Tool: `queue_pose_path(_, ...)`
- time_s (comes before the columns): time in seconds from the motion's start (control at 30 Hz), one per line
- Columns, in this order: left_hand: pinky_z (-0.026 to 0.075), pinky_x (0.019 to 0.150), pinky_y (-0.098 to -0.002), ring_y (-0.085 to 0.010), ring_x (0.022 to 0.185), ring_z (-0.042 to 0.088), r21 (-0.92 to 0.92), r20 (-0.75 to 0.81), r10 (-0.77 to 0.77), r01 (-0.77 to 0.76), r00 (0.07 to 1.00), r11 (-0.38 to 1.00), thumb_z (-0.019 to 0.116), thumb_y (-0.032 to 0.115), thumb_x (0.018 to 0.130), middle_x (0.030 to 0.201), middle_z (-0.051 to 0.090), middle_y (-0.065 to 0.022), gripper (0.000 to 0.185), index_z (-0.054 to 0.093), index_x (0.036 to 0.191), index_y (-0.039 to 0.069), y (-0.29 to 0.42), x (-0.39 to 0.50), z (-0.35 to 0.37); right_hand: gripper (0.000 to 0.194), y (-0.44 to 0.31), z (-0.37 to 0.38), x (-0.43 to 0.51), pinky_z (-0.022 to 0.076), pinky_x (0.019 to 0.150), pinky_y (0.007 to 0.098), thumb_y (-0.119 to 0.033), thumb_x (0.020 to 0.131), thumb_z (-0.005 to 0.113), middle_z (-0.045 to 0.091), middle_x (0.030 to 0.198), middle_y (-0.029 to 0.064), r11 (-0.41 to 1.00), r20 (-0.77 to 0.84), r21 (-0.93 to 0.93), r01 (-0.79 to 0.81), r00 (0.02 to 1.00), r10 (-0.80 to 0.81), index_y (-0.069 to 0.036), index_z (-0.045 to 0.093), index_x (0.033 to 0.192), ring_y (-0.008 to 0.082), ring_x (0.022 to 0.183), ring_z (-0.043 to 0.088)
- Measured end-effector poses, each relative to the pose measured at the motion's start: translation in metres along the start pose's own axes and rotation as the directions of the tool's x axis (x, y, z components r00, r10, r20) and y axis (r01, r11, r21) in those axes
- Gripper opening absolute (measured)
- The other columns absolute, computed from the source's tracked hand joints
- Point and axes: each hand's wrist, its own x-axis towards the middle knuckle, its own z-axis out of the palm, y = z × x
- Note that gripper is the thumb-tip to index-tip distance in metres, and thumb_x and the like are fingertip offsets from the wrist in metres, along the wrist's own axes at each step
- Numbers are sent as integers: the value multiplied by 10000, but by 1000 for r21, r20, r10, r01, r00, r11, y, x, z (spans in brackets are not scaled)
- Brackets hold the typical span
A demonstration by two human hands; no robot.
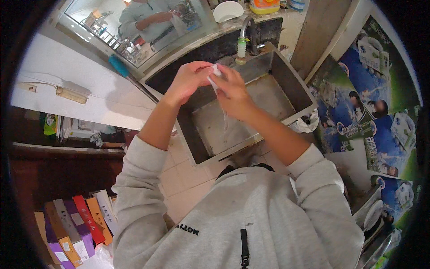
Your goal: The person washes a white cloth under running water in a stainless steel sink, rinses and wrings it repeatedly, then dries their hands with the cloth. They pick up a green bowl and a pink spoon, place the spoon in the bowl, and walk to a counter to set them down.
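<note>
My left hand [189,80] and my right hand [233,92] meet over the back left part of a metal sink [215,148]. Between their fingertips is a thin white, wet-looking piece of material [216,71], possibly cloth or plastic film. A narrow translucent strand [225,121] hangs below the fingers toward the basin. Both hands pinch the piece, and the fingers hide much of it. Behind my right hand stands a curved metal faucet [248,25] with a green and white nozzle [241,48] pointing down into the sink. Whether water runs from it cannot be told.
A mirror [134,33] reflects a person at the upper left. A blue-ended metal pole [118,66] leans by the sink's left side. An orange and yellow bottle [264,6] and a white dish [228,11] stand on the back ledge. Colourful boxes [89,220] fill the lower left.
</note>
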Motion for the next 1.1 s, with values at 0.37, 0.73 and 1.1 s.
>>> queue_pose_path(0.37, 408, 805, -263, -169, 848, 540, 652, 311, 291, -426, 905, 627, 468, 137, 908, 911, 582, -81, 172, 558, 964, 1, 64, -10, -10, 356, 59, -60, 34, 388, 905, 307, -70, 822, 561, 568, 1125, 83, 928, 483, 262, -266, 868, 112, -86, 538, 1177, 185, 1050, 507)
queue_pose_path(0.73, 422, 729, -289, -210, 765, 543, 656, 281, 339, -438, 898, 614, 455, 138, 897, 838, 581, -107, 156, 560, 959, 39, 68, -19, -11, 290, 34, -56, 22, 436, 831, 344, -125, 727, 665, 569, 992, 105, 942, 383, 337, -4, 914, -133, -72, 580, 999, 257, 947, 544)
queue_pose_path(1.1, 426, 716, -313, -299, 765, 548, 675, 308, 302, -431, 902, 599, 435, 123, 900, 847, 580, -144, 143, 538, 940, 31, 65, -30, -12, 163, 21, -80, 62, 447, 721, 398, -172, 714, 647, 525, 884, 102, 966, 816, -144, 213, 578, -6, -86, 590, 840, 296, 871, 527)
